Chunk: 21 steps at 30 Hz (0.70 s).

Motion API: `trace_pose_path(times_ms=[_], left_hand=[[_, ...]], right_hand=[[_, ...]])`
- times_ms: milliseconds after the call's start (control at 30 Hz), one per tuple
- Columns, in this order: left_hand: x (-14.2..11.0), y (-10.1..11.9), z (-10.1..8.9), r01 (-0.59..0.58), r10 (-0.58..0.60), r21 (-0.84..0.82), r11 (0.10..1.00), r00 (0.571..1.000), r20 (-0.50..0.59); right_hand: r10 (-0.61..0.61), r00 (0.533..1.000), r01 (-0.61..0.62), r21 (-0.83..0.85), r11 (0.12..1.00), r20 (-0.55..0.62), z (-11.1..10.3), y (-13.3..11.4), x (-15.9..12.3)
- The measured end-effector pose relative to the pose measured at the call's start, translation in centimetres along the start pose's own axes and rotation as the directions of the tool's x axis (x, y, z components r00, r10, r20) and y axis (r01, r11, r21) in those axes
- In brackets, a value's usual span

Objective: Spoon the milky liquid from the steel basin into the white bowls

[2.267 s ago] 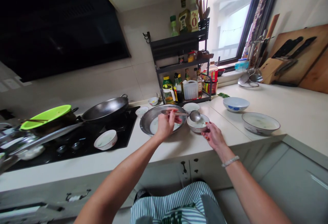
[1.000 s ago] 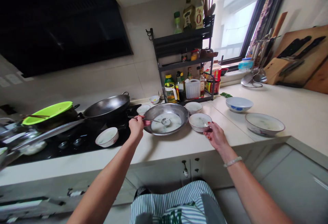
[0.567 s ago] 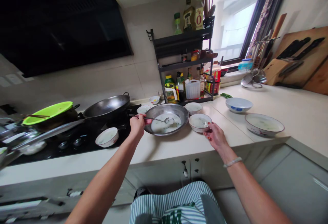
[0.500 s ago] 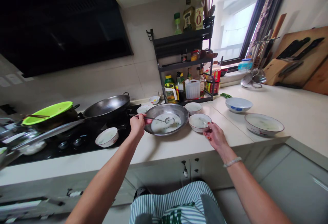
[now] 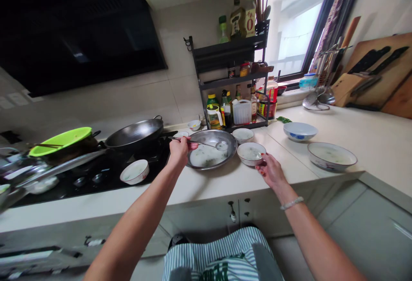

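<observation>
My left hand (image 5: 181, 149) is closed around the handle of a metal ladle (image 5: 222, 146). The ladle's bowl hangs over the right side of a wide steel basin (image 5: 232, 156), which holds a whitish, soupy food with green bits. At the basin's right, my right hand (image 5: 269, 168) grips the rim and side of a small white bowl (image 5: 251, 161) with similar food in it. Behind that bowl stands another filled bowl (image 5: 243, 136). A further filled bowl (image 5: 180, 134) is partly hidden behind my left hand.
On the stove sit a filled bowl (image 5: 134, 172), a wok (image 5: 135, 135) and a green strainer (image 5: 61, 141) over a dark pot. To the right are a blue-patterned bowl (image 5: 300, 131) and a wide filled bowl (image 5: 332, 156). A black rack (image 5: 230, 81) with bottles stands behind the basin.
My left hand and the ladle have moved right across the basin, bringing the ladle's bowl closer to the small bowl. My right hand stays in place on that bowl.
</observation>
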<state>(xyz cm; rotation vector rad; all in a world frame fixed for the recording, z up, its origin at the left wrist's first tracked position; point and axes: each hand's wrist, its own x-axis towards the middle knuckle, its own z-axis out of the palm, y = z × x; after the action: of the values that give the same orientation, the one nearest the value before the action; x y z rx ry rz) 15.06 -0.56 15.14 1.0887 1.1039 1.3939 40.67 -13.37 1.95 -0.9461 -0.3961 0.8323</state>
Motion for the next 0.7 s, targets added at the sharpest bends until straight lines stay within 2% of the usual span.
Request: trace_pose_path(times_ms=[100, 333, 467, 533, 600, 633, 700], left_hand=[[-0.3, 0.3, 1.2, -0.022, 0.023, -0.015, 1.000, 0.998, 0.061], [-1.4, 0.5, 4.7, -0.008, 0.009, -0.012, 1.000, 0.992, 0.125], [-2.5, -0.2, 6.2, -0.090, 0.082, 0.026, 0.996, 0.973, 0.214], [-3.3, -0.8, 6.6, -0.175, 0.155, 0.044, 0.984, 0.945, 0.288], [-4.2, -1.4, 6.7, -0.289, 0.245, 0.065, 0.955, 0.894, 0.375], [-4.6, -1.7, 6.5, -0.357, 0.295, 0.076, 0.931, 0.859, 0.419], [-5.3, -2.1, 6.1, -0.509, 0.394, 0.097, 0.855, 0.761, 0.515]], right_hand=[[0.002, 1.000, -0.002, 0.004, 1.000, 0.000, 0.0, 0.0, 0.1], [0.011, 1.000, -0.011, 0.009, 1.000, 0.005, -0.1, 0.0, 0.1], [0.012, 1.000, -0.012, 0.021, 1.000, 0.003, 0.0, 0.0, 0.1], [0.010, 1.000, -0.010, 0.028, 1.000, -0.003, 0.0, 0.1, 0.1], [0.012, 1.000, -0.012, 0.030, 0.999, -0.010, 0.0, 0.1, 0.1], [0.013, 1.000, -0.012, 0.029, 1.000, -0.010, 0.0, 0.1, 0.1], [0.013, 1.000, -0.013, 0.026, 1.000, -0.006, 0.1, 0.0, 0.0]])
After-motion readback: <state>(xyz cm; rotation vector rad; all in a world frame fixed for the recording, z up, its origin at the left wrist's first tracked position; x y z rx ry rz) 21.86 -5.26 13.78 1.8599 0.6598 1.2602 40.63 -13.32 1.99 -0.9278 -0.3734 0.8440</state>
